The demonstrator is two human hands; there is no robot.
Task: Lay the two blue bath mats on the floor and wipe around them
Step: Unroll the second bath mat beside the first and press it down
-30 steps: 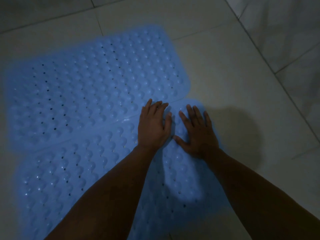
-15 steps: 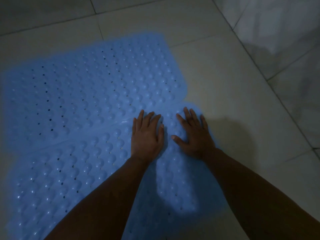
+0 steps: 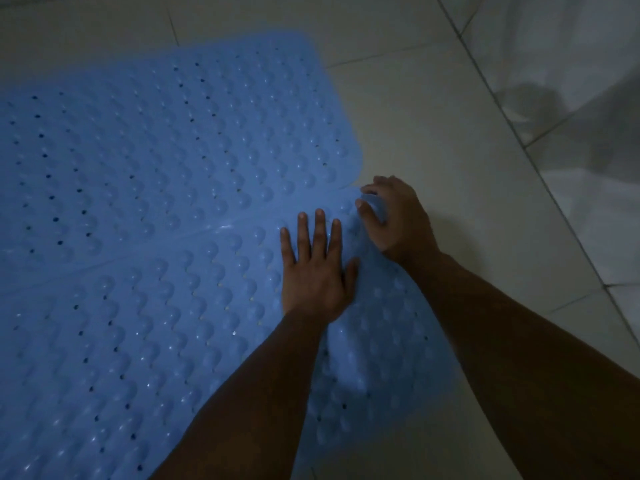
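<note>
Blue mats: two bumpy blue rubber bath mats lie on the tile floor (image 3: 433, 140).
Far mat (image 3: 166, 143): it lies flat, with its near edge meeting the other mat.
Near mat (image 3: 145, 334): it lies flat on the left, but the part by its far right corner looks a bit lumpy.
Left hand (image 3: 317, 271): it is flat on the near mat, close to that corner, with fingers straight and a little apart. It holds nothing and just presses down.
Right hand (image 3: 394, 216): its fingers are curled over the far right corner of the near mat, just where the two mats meet. It looks like a pinch on the corner, though the light is dim.
Done: both mats are down, side by side.
Left to do: I think the corner needs to be pulled and patted flat. The wiping around the mats looks not yet begun, and no cloth is in view.
</note>
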